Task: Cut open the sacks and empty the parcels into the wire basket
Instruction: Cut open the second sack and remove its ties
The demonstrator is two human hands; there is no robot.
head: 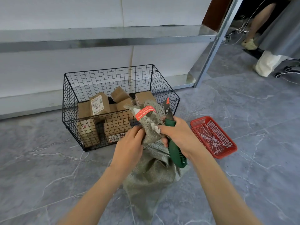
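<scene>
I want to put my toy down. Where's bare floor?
Bare floor lies left of the wire basket and the sack, and right of the red tray. Crowded between basket and tray: the left hand grips the sack, the right hand the knife.

grey floor (48, 159), wire basket (78, 88), sack (151, 184), red tray (227, 153)

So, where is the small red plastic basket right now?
In the head view the red plastic basket stands on the grey tiled floor, to the right of the black wire basket and just right of the right hand holding the green-handled knife.
</scene>
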